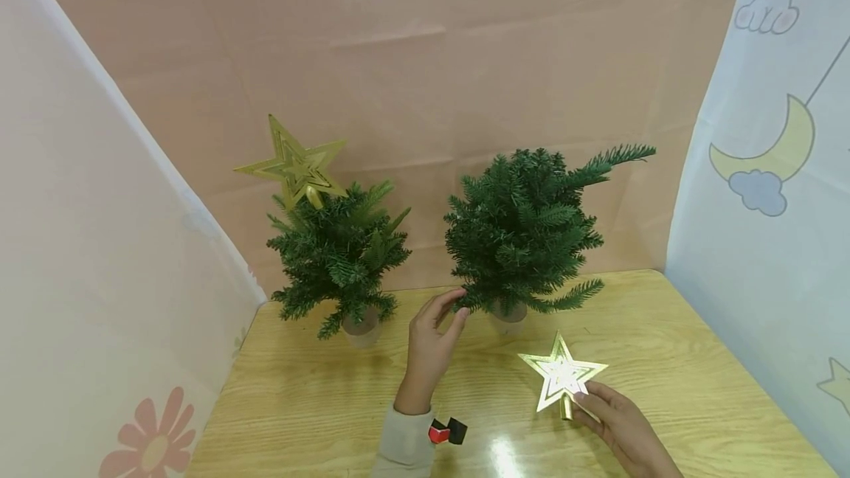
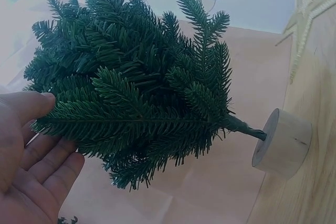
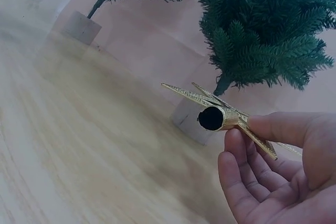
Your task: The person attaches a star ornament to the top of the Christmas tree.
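My left hand (image 1: pixel 430 341) is at the lower left side of the right-hand small Christmas tree (image 1: pixel 521 227). In the left wrist view a branch tip (image 2: pixel 63 121) lies between the thumb and the loosely spread fingers. My right hand (image 1: pixel 620 419) pinches a gold star tree topper (image 1: pixel 561 371) by a lower point, between thumb and fingers, in front of that tree. The right wrist view shows the topper's round hollow socket (image 3: pixel 211 118) facing the camera. Another gold star (image 1: pixel 296 167) sits tilted on top of the left-hand tree (image 1: pixel 341 257).
Both trees stand in pale round bases, the left base (image 1: pixel 361 329) and the right base (image 1: pixel 509 319), near the back edge of the wooden table (image 1: pixel 299 411). A peach cloth (image 1: pixel 412 57) hangs behind. Printed white cloths (image 1: pixel 764 257) flank both sides. One long branch (image 1: pixel 614 157) juts out right.
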Available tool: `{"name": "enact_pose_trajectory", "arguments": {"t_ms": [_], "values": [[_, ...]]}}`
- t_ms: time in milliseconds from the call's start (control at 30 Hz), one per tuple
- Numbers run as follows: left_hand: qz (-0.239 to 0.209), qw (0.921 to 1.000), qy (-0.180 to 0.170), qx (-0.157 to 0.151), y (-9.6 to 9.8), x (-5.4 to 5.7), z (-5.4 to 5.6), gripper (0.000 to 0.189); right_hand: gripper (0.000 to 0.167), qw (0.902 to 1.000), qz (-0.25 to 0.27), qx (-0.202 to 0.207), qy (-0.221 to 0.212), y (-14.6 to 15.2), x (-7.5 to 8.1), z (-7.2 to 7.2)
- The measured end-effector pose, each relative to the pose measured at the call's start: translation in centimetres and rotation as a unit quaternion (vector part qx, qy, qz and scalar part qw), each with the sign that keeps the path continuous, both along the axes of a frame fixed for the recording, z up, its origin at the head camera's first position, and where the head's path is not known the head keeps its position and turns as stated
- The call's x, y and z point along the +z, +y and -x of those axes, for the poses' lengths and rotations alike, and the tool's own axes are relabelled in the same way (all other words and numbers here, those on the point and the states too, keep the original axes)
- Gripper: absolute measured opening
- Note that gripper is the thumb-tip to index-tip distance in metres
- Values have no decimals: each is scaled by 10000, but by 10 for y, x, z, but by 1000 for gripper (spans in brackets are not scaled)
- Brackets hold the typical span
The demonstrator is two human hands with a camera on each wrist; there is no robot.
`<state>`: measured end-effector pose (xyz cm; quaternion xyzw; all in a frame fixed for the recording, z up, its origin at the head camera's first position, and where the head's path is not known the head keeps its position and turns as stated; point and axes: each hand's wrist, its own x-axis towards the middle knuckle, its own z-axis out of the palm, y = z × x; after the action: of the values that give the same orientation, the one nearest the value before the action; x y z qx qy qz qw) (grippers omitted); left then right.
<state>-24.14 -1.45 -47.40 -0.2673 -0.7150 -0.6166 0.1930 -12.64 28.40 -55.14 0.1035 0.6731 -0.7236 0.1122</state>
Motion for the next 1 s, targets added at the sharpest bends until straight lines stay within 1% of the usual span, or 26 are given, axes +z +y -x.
{"name": "enact_pose_trajectory", "arguments": {"t_ms": [33,100,233,267,333,400,467,567,733,1000], "values": [[18,10000,1,6,0,0,0,34,49,10000,-45,-18,21,0,2,0],[40,10000,8,7,0,0,0,34,50,9999,-118,-118,38,-1,5,-2],[105,9999,-12,-15,-1,-1,1,34,66,9992,-257,-301,-26,-3,15,-7],[110,9999,-9,-21,-1,0,1,34,66,9990,-244,-380,-18,-3,18,-8],[134,9999,-7,-17,-2,-1,1,34,62,9985,-255,-480,50,-4,23,-9],[167,9999,-12,9,-2,-1,1,35,51,9978,-298,-555,214,-5,29,-10],[189,9998,-32,28,-2,-1,1,35,41,9964,-416,-643,363,-6,34,-11],[227,9997,-44,35,-2,-2,2,35,34,9947,-654,-637,478,-7,41,-13],[175,9998,15,-19,-2,-3,2,35,33,9929,-807,-621,620,-8,54,-17],[225,9997,-58,29,-3,-2,1,34,31,9919,-598,-622,937,-10,71,-24]]}}
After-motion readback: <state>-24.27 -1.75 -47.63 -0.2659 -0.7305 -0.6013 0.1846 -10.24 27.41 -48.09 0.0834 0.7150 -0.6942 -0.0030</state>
